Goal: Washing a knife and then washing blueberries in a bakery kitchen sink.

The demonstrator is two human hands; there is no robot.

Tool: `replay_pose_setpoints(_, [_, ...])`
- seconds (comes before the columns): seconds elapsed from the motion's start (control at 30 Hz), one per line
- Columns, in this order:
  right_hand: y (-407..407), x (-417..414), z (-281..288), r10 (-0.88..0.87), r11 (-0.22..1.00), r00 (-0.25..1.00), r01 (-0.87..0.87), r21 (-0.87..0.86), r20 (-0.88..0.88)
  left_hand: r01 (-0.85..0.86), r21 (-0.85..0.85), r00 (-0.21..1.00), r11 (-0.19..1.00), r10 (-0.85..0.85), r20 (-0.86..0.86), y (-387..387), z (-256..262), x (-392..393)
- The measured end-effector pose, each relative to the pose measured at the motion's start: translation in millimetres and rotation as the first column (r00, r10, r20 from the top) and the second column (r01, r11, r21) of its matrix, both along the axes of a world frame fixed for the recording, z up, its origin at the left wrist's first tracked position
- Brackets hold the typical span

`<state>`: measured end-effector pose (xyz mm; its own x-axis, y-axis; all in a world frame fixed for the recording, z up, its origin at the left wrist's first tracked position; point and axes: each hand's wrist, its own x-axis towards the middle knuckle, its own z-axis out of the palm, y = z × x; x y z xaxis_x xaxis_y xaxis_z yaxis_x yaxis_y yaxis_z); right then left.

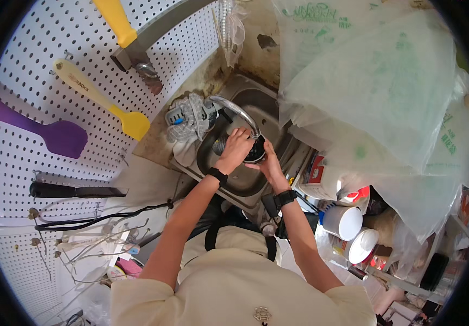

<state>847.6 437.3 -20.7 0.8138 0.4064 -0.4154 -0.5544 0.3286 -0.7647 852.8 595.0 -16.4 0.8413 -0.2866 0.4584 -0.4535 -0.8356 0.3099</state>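
Over the double-basin metal sink [214,165], my right hand [269,159] holds a dark round bowl-like vessel [257,151] by its right side and rim. My left hand [238,147] reaches to the vessel's upper left edge, its fingers bent; whether it grips the rim or something inside cannot be told. A curved chrome faucet [240,112] arches over the vessel, its spout end right above it. Another dark, ribbed object [219,144] lies in the basin beside my left hand, partly hidden. The vessel's inside is mostly covered by the faucet and my fingers.
Grey cloths [191,118] are heaped left of the faucet. A white pegboard [96,163] on the left carries a purple spatula [65,136], a yellow spatula [132,122] and a black-handled tool [55,190]. Translucent plastic bags [373,93] hang at the right, above white tubs [348,223].
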Motion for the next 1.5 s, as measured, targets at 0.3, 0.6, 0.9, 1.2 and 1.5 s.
replay_pose_setpoints(0.3, [-7,-4,5,0.011,1.000,1.000,-0.011,0.007,-0.021,0.100,-0.265,0.970,0.959,-0.153,-0.190,11,2,0])
replay_pose_setpoints(0.6, [-2,-8,14,0.065,0.997,0.998,-0.064,-0.033,0.023,0.060,-0.219,0.971,0.974,-0.107,-0.211,12,11,-7])
replay_pose_setpoints(0.9, [-1,-15,11,0.050,0.997,0.998,-0.047,-0.061,0.038,0.102,-0.204,0.987,0.974,-0.125,-0.100,12,6,-9])
replay_pose_setpoints(1.2, [1,-18,15,0.051,0.995,0.998,-0.048,-0.085,0.042,0.210,-0.084,0.978,0.974,-0.209,0.019,12,10,-11])
replay_pose_setpoints(1.5, [1,-17,15,-0.007,0.999,1.000,0.006,-0.053,-0.027,0.055,-0.251,0.982,0.966,-0.098,-0.160,14,11,-12])
